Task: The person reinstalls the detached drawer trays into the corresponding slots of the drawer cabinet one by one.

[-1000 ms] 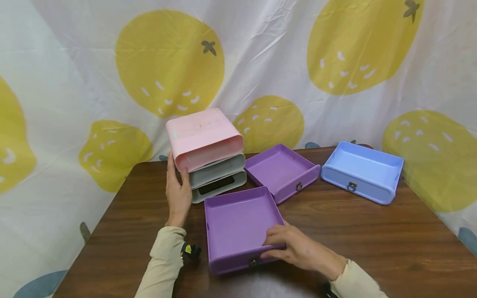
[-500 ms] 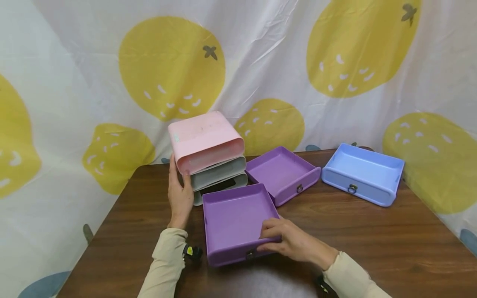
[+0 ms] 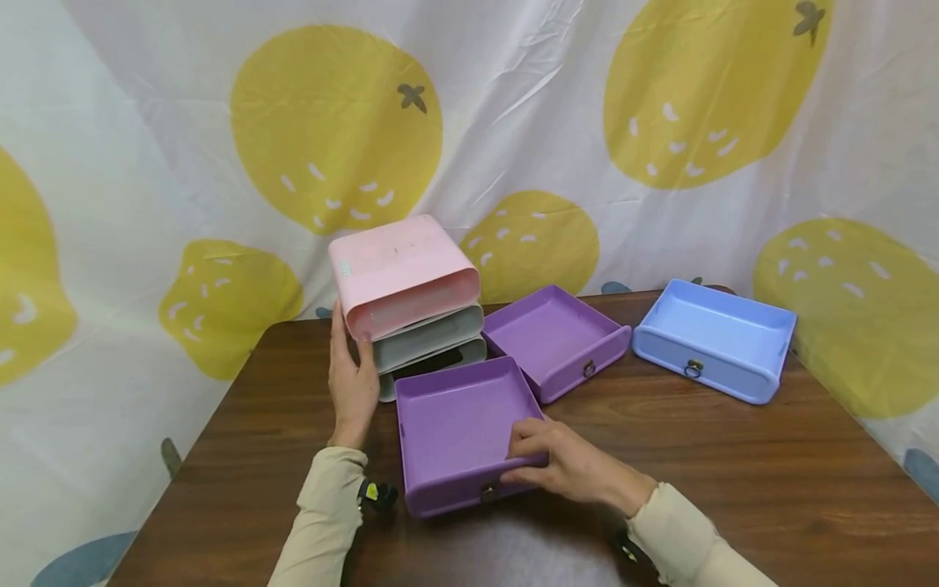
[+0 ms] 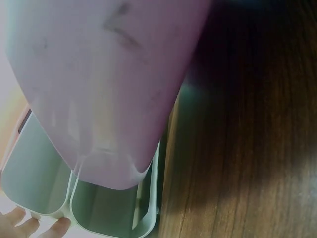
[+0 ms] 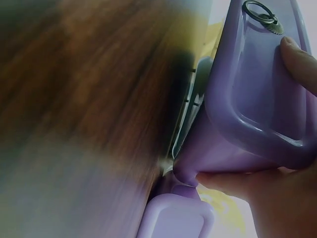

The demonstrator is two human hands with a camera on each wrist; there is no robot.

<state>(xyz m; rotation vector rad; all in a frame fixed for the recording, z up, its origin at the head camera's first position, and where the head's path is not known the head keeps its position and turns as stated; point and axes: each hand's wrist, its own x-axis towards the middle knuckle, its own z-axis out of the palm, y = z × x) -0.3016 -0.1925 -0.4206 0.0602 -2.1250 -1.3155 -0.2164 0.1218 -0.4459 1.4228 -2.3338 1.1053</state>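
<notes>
My left hand (image 3: pixel 354 397) touches the left side of a stacked drawer cabinet, fingers along the side wall and thumb by the front edge. The cabinet has a pink top tier (image 3: pixel 399 257) and grey tiers (image 3: pixel 425 342) beneath, their fronts open. In the left wrist view, fingertips (image 4: pixel 57 228) touch the grey tiers. My right hand (image 3: pixel 572 465) grips the right front corner of a purple drawer (image 3: pixel 462 432), thumb on its front panel near the ring pull (image 5: pixel 260 12). Tilted slightly, this drawer stands right before the cabinet and hides part of the lowest tier.
A second purple drawer (image 3: pixel 553 334) sits just right of the cabinet, close behind the held one. Farther right lies a blue drawer (image 3: pixel 715 334). All are on a brown wooden table (image 3: pixel 734 481), with a lemon-patterned curtain (image 3: pixel 513 106) behind.
My right hand has moved the purple drawer a little away from me and to the left, closer to the cabinet's lowest tier. The left hand and the other drawers keep their places.
</notes>
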